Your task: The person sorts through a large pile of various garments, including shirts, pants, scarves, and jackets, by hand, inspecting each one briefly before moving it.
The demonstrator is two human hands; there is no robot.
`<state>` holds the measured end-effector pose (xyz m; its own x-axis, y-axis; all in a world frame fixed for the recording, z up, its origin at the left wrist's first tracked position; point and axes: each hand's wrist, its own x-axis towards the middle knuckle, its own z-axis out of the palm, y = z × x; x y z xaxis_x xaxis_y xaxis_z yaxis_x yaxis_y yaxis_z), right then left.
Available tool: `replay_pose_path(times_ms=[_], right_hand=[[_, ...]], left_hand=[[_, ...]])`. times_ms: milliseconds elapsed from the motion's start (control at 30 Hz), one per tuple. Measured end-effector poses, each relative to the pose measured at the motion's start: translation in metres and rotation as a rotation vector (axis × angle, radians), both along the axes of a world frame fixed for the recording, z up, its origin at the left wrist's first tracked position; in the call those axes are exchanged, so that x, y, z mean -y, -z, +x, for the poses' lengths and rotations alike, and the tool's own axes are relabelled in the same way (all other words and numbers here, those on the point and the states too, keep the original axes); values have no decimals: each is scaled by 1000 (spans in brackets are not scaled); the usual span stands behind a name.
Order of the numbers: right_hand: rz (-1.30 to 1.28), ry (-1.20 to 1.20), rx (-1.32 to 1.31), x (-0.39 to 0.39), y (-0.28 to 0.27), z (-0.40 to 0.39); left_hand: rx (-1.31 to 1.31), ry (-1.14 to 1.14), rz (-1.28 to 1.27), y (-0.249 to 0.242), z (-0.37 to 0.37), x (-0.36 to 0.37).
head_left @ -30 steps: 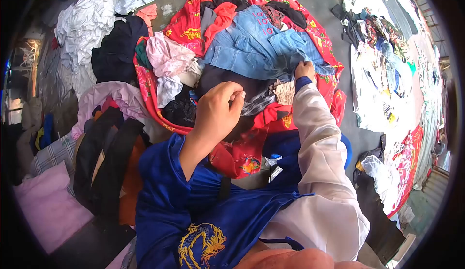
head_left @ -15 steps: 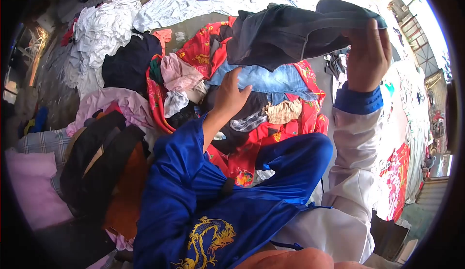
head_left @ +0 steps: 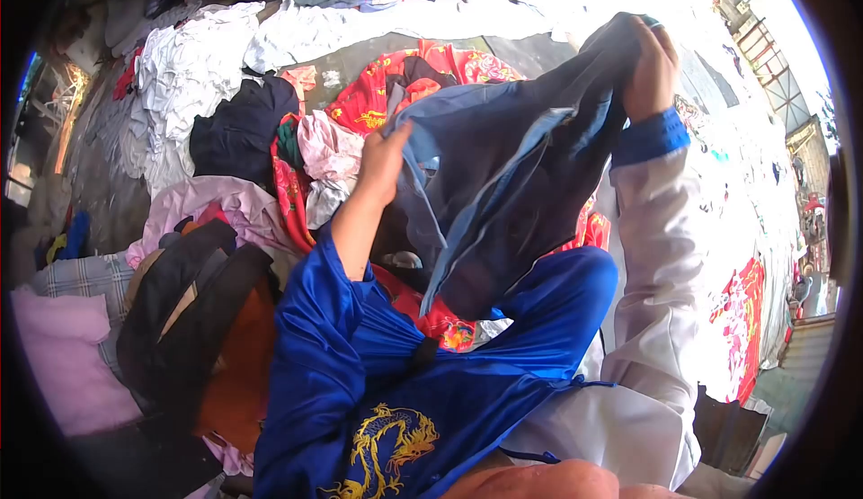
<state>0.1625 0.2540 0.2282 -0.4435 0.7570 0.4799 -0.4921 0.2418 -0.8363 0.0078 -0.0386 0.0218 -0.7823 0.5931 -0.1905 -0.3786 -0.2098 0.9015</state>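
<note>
A dark blue-grey denim garment [head_left: 512, 175] hangs spread between my two hands, with paler blue edges along an opening in its middle. My right hand [head_left: 653, 72] is closed on its upper corner, raised at the right. At the left, my left hand [head_left: 384, 164] pinches its other edge, thumb on top. The lower part drapes down to my blue-trousered knee [head_left: 566, 292]. Beneath it lies a red patterned cloth [head_left: 364, 103] holding a heap of clothes, largely hidden by the garment. A pale pink garment [head_left: 328, 147] in that heap lies just left of my left hand.
A big pile of white clothes [head_left: 193, 85] stands at the back left, with a black garment [head_left: 243, 130] in front of it. Dark and brown clothes [head_left: 193, 310] are heaped at my left beside a pink cloth [head_left: 67, 337]. Another red cloth [head_left: 742, 319] lies far right.
My left hand, open and apart before, has moved left and taken hold of the garment's edge. My right hand has come down and left, and the bunched garment now hangs spread out.
</note>
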Motion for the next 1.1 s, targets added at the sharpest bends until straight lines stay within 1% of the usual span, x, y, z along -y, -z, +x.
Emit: replay_pose_path(times_ms=[33, 100, 133, 200, 267, 300, 333, 367, 400, 433, 467, 533, 567, 600, 633, 700, 767, 833, 900, 967, 1000, 1100], right_hand=[[-73, -1, 65, -16, 13, -9], [-97, 66, 210, -59, 41, -25], [-112, 44, 205, -63, 43, -32], [485, 229, 257, -103, 42, -49], [719, 337, 268, -117, 31, -57], [612, 250, 232, -96, 0, -55], [502, 170, 192, -75, -32, -53], [350, -9, 130, -40, -67, -39], [369, -41, -36, -19, -87, -29], [392, -74, -205, -5, -97, -20], [549, 100, -120, -12, -94, 0], [862, 446, 55, -61, -92, 65], [692, 442, -43, -36, -87, 69], [526, 434, -161, -10, -81, 73], [24, 227, -436, 44, -64, 60], [-367, 142, -410, 20, -8, 82], [-539, -590, -364, -57, 99, 115], [-919, -187, -190, -76, 179, 105], [-1076, -289, -69, -73, 241, 106], [-1215, -3, 108, -57, 266, 100], [-1143, -112, 162, -48, 268, 100], [-1074, -289, 280, -47, 274, 97]], left_hand=[[-24, -23, 59, -12, -3, 5], [31, 70, 88, -24, -12, 15], [-31, 16, 86, -23, -14, 17], [-157, -84, 79, -22, -18, 17], [-332, -236, 104, -24, -25, 15], [-426, -292, 123, -22, -30, 17], [-568, -351, 59, -26, -34, 19], [-716, -443, -35, -35, -31, 21], [-863, -535, -130, -45, -25, 24], [-1011, -629, -221, -52, -23, 26], [-1137, -670, -236, -54, -23, 29], [-1170, -723, -240, -52, -24, 32], [-1187, -755, -239, -51, -25, 32], [-1185, -726, -248, -49, -26, 34], [-1185, -695, -259, -44, -27, 36], [-1169, -593, -335, -34, -32, 41], [-1137, -405, -544, -23, -33, 51], [-1131, -38, -787, 7, -37, 59], [-1089, 319, -1018, 30, -30, 67], [-1032, 544, -1206, 31, -18, 66], [-1079, 559, -1169, 34, -16, 66], [-1037, 623, -1239, 33, -16, 61]])
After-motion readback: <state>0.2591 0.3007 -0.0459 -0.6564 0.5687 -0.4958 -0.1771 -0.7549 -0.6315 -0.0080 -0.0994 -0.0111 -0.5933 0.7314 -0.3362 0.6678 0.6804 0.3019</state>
